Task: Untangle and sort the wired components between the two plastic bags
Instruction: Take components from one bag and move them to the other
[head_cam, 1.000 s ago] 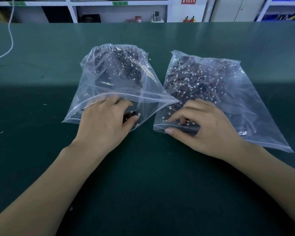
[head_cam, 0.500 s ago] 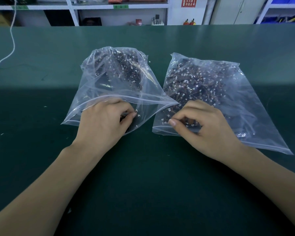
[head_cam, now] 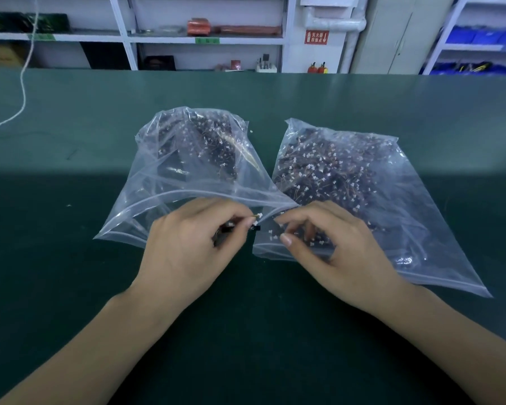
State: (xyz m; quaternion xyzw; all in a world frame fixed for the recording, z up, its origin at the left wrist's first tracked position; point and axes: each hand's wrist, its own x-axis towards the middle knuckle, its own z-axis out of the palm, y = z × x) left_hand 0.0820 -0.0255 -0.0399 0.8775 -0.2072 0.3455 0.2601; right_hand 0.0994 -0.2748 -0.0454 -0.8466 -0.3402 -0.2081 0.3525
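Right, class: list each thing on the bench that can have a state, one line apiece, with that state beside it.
Left bag: mouth open, partly filled.
Right bag: lying flat, mouth open, full of wired parts.
Left hand: fingers pinching a wired part at the left bag's mouth.
Right hand: fingers curled into the right bag's mouth; grip unclear.
White cord: slack on the bench.

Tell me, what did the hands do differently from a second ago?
The left hand slid right, out of the left bag, and now pinches a small wired component at the gap between the bags. The right hand edged left in the mouth of the right bag. Both bags stayed put.
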